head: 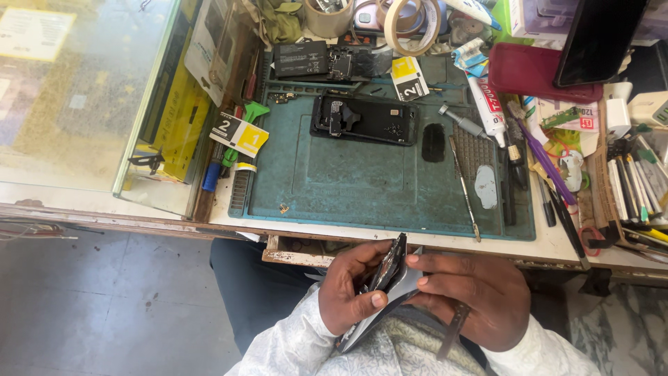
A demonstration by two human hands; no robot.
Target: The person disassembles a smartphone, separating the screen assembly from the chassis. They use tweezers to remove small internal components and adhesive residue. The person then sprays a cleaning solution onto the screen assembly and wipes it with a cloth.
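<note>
Both hands are closed on one dark phone part (390, 268), held on edge over the lap, just below the bench edge. Left hand (351, 289) wraps it from the left, thumb pressed on its lower face. Right hand (470, 296) holds it from the right, fingertips on the upper edge. A pale sheet or pouch (379, 313) lies under the part, pinched between the hands; its kind cannot be told.

Above, on the bench, a teal work mat (348, 181). On its upper half lies an opened phone (365, 120), back off. A black battery (301, 59) lies beyond it.

Labels: one black-and-yellow numbered tag (239, 134) at the mat's left edge, tilted; a second (409, 78) at the mat's top, near upright. A white glue tube (487, 104) with red print lies right of the mat. Tape rolls (410, 24) stand at the top. A yellow box (177, 118) sits inside the glass case (83, 90), left.
</note>
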